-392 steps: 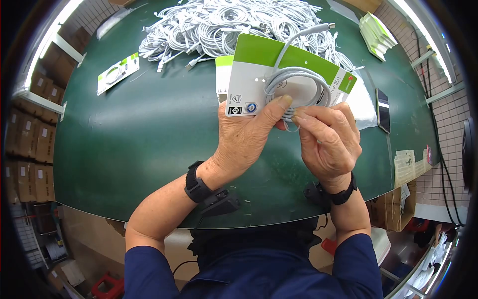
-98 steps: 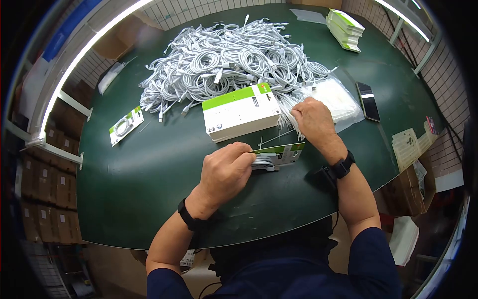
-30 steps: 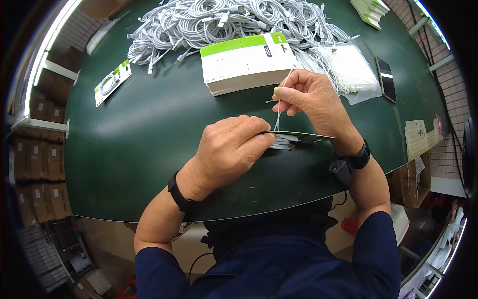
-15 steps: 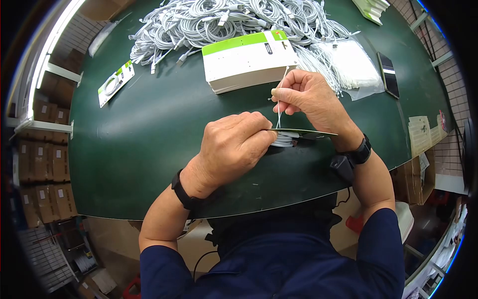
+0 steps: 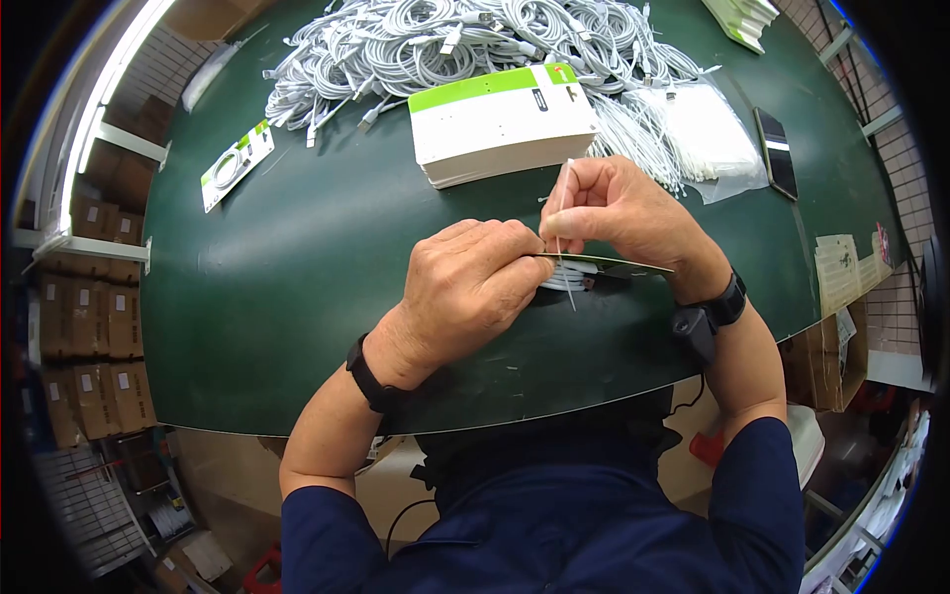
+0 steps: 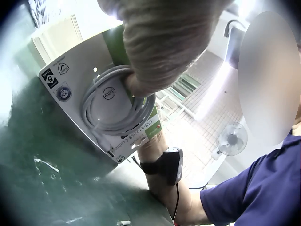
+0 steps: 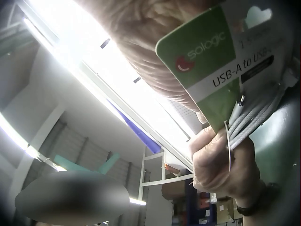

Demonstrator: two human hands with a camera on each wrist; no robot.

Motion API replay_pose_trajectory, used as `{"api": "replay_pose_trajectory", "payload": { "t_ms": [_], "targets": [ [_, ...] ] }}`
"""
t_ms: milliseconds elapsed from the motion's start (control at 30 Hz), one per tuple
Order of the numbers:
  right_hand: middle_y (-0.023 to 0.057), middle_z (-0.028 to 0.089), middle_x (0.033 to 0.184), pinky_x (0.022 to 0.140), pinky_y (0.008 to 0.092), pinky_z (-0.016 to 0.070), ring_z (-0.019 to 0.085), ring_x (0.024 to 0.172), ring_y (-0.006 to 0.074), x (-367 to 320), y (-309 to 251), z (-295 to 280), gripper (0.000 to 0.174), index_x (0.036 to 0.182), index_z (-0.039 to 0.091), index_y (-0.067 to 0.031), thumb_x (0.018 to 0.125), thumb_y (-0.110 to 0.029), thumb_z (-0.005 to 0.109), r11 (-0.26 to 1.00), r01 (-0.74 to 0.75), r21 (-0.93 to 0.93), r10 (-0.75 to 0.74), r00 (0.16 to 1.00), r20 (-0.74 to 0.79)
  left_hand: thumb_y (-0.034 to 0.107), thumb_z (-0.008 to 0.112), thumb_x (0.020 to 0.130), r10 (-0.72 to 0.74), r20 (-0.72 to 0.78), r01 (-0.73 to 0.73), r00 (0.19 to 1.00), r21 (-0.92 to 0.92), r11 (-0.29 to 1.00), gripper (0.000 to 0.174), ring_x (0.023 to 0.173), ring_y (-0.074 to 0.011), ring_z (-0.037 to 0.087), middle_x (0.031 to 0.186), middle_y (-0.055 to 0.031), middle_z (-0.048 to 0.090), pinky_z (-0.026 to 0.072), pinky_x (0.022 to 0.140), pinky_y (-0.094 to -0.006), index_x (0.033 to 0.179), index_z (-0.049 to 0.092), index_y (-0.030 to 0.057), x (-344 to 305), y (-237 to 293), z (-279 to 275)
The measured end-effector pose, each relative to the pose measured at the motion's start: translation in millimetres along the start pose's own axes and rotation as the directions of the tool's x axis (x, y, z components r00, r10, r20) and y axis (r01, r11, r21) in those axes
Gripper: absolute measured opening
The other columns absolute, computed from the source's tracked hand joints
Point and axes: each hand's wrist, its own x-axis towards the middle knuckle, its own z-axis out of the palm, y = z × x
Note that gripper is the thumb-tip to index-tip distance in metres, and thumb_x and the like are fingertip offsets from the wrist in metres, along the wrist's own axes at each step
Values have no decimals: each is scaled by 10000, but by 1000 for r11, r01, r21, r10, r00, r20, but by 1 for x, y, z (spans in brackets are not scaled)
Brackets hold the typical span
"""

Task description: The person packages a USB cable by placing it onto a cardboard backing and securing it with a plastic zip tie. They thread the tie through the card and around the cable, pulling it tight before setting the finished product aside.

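Observation:
My left hand (image 5: pixel 465 272) grips a green-and-white packaging card (image 6: pixel 75 77) at one end, together with a coiled grey-white USB cable (image 6: pixel 117 126) lying against its face. The card stands nearly edge-on to the head view, lifted in front of me. My right hand (image 5: pixel 623 213) is just behind the card's upper edge, thumb and forefinger pinching a thin white cable tie (image 5: pixel 572 295). One end of the tie sticks out on the cable side, also plain in the right wrist view beside the cable's metal plug (image 7: pixel 241 102). The right fingertips are partly hidden behind the card in the left wrist view.
A stack of cards (image 5: pixel 505 148) stands ahead, before a big heap of coiled cables (image 5: pixel 426 59). Loose cable ties (image 5: pixel 633 134) and a plastic bag (image 5: pixel 708 139) lie right of it, then a phone (image 5: pixel 778 153). A card with a cable (image 5: pixel 237 168) lies left.
Earlier the right hand reached to the loose ties, then held a tie up behind the card. It has now lowered to the card, and a tie end shows on the cable side.

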Motion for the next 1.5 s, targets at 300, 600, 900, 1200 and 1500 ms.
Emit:
{"api": "replay_pose_trajectory", "payload": {
  "t_ms": [300,600,900,1200,1500],
  "targets": [
    [103,765,883,563,178,550,738,715,100,2,-4,-9,289,956,690,-8,1075,-253,596,981,-117,153,118,993,3,-49,776,615,-27,21,28,999,-45,999,257,721,-210,715,929,-55,713,581,606,-322,836,696,55,3,1,-2],
    [53,731,832,623,191,550,681,720,78,4,3,-12,236,1065,758,27,1021,-192,683,992,-128,2,127,985,118,-30,747,623,1,86,1,996,-19,1000,228,725,-199,715,1011,-35,724,586,610,-320,821,685,65,4,1,-5],
    [38,726,833,627,202,549,659,697,65,6,1,-13,176,1039,749,36,972,-125,719,982,-189,-8,189,976,103,-39,746,644,-5,48,7,999,-47,999,222,756,-215,724,987,-44,732,597,638,-325,827,676,64,2,-2,-2],
    [56,723,1038,817,215,566,685,903,84,8,4,-10,253,1172,668,28,949,-79,722,983,-154,103,130,969,210,-56,734,637,-94,50,101,994,-160,982,240,728,-222,715,956,-31,725,576,612,-335,826,672,79,3,-3,-3],
    [90,768,1012,771,213,551,713,850,100,-6,-25,-19,233,1179,698,-1,981,-123,684,988,-66,-139,54,994,-92,-82,683,685,-408,206,454,889,-281,846,228,830,-256,728,953,-111,725,577,741,-317,900,688,-4,3,2,-13]
  ]
}}
